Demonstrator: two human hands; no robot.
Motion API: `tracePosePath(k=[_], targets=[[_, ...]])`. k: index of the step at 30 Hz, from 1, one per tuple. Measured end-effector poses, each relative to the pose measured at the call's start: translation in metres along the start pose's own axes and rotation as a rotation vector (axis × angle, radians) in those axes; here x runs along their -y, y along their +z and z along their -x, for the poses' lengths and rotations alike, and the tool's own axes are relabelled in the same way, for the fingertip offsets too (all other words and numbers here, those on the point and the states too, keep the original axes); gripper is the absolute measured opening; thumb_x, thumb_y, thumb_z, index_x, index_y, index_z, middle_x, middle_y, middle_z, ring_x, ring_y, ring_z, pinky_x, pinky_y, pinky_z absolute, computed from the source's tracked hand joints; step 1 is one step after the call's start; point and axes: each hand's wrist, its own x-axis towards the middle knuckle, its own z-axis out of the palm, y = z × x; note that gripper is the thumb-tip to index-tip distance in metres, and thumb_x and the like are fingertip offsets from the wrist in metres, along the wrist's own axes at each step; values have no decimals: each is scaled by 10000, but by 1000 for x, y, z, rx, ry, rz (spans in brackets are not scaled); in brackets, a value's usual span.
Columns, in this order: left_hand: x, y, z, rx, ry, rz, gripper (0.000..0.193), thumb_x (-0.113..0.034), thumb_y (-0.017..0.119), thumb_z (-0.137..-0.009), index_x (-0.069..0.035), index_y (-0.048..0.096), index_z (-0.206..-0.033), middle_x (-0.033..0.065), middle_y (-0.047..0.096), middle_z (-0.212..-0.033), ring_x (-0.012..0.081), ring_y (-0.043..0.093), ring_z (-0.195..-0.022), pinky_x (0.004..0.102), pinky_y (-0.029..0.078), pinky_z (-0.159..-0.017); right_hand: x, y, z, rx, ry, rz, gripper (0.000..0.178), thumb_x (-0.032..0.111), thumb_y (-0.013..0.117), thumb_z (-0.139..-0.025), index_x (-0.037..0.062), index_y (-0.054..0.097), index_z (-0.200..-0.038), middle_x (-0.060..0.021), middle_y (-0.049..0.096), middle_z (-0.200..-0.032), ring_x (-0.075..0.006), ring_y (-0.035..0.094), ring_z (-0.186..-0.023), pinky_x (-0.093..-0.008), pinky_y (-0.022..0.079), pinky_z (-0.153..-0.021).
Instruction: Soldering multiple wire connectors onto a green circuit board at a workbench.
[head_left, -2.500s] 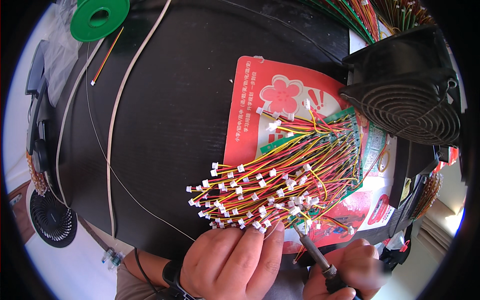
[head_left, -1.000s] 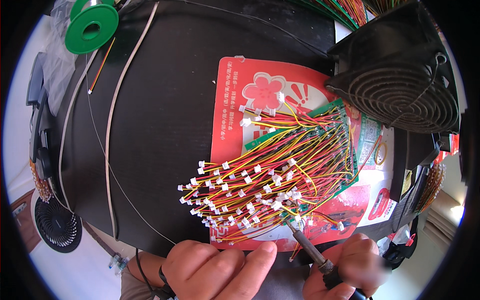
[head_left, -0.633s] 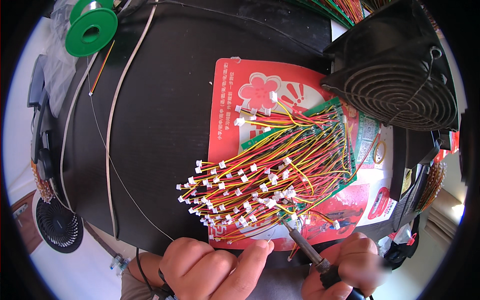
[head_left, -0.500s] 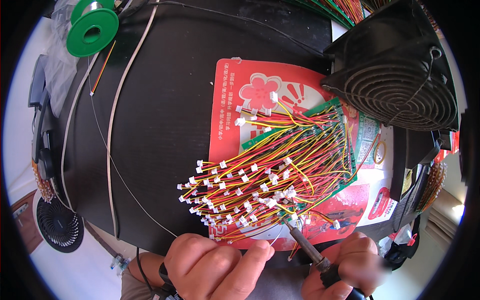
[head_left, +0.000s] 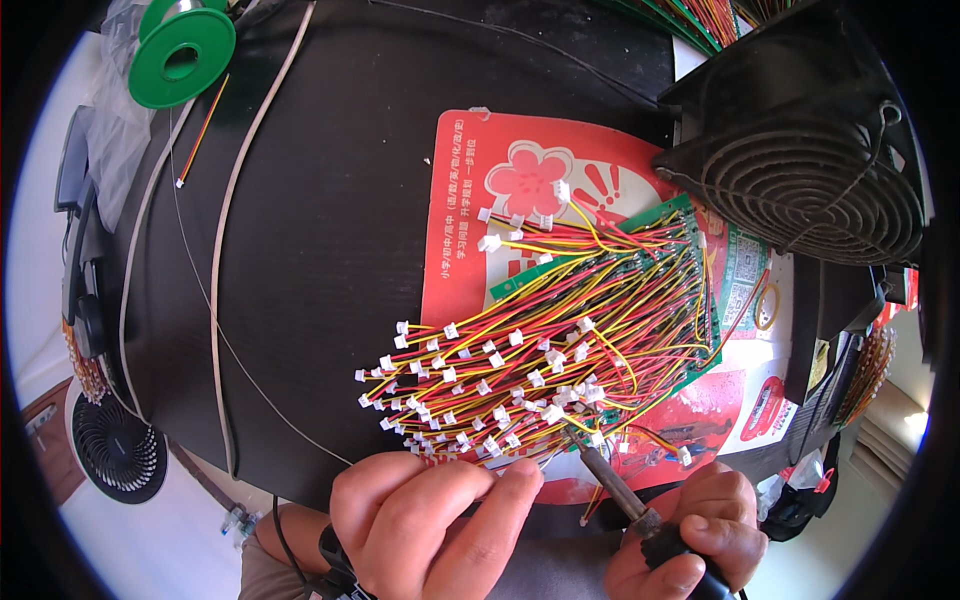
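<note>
My left hand (head_left: 430, 525) is closed in a pinch on thin solder wire (head_left: 262, 392), which runs back to a green spool (head_left: 215, 62) at the far left. My right hand (head_left: 700, 530) grips a soldering iron (head_left: 612, 482) by its dark handle. The iron's tip points up and left into the near edge of a green circuit board (head_left: 520, 284); whether it touches a joint is hidden by wires. Many red, yellow and black wires (head_left: 540, 318) fan leftward from the board, ending in small white connectors (head_left: 490, 243).
Under the board lies a red printed sheet (head_left: 450, 200) on the black table (head_left: 330, 200). A black fan (head_left: 800, 150) stands at the back right. A loose wire lead (head_left: 203, 130) and a pale cable (head_left: 222, 300) lie to the left. More wired boards (head_left: 690, 25) sit at the far edge.
The view has shifted slightly, so the board and sheet appear a little farther right. My left hand's fingertips have moved slightly up. Both hands keep their holds.
</note>
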Motion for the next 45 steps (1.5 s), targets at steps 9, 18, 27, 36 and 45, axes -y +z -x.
tracePosePath(k=[9,18,27,36,45], targets=[[-3,4,0,-42,-39,-15,204,-46,800,-723,-47,734,-917,42,614,-812,179,552,-711,273,426,-614,-1,1,-1,0,-23,-4,191,140,500,-920,-49,491,-944,-94,476,-595,-168,438,-448,-294,360,-407],[-1,3,0,-23,8,-16,199,-48,800,-728,-53,736,-917,41,614,-823,177,545,-729,269,427,-615,-1,0,0,18,-13,-14,201,157,499,-939,-43,489,-950,-90,478,-594,-166,439,-448,-297,358,-402],[-26,-18,-10,120,-384,36,165,-109,776,-821,-60,704,-962,34,606,-826,180,544,-730,284,438,-626,-9,5,5,-108,-123,-50,243,186,500,-956,-57,489,-958,-59,423,-568,-141,355,-430,-294,291,-382],[-28,-19,-5,96,-369,-12,145,-120,723,-793,-64,670,-915,54,530,-761,222,484,-676,345,395,-583,2,7,6,-200,-101,-132,264,236,531,-963,-24,515,-919,-33,416,-578,-139,343,-434,-295,268,-389],[-13,-47,32,265,-303,19,172,-62,690,-680,-108,663,-843,9,530,-774,232,469,-720,423,426,-731,-24,-63,-5,525,-142,-503,328,26,740,-773,4,557,-1044,-230,671,-1047,-312,688,-887,-368,586,-768]])
